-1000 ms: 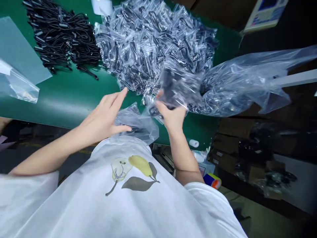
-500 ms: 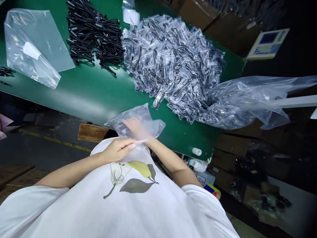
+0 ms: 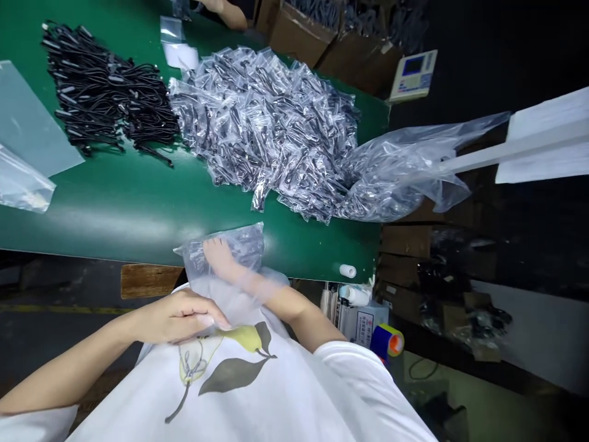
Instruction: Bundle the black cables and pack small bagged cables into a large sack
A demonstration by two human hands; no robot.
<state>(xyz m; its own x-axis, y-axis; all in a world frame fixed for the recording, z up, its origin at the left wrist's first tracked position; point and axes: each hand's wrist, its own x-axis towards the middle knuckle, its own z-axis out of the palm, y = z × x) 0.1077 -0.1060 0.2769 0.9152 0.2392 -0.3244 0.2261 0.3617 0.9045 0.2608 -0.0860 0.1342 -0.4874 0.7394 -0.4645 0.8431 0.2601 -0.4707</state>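
A clear plastic bag (image 3: pixel 251 236) lies at the table's near edge, its mouth toward my body. Dark shapes like small packets show faintly inside its far end. My right hand (image 3: pixel 221 256) reaches into the bag, seen through the film, its fingers laid flat against the contents. In front of my shirt, my left hand (image 3: pixel 186 316) is closed, thumb against fingers, on the edge of the bag's mouth. Beyond the bag is a large heap of small clear packets (image 3: pixel 276 116) with dark cables in them. One packet (image 3: pixel 260 191) lies at the heap's near edge.
Bundled black cables (image 3: pixel 110 92) lie left of the heap, near a large flat plastic bag (image 3: pixel 32 135). A bigger bag of packets (image 3: pixel 391 178) spills over the right edge. A white roll (image 3: pixel 348 271) sits at the near right corner. Another person's arm (image 3: pixel 230 13) shows at the back.
My right hand has moved deeper into the bag, and its film is drawn over my forearm. My left hand has come down and left, closer to my body. The view has shifted right.
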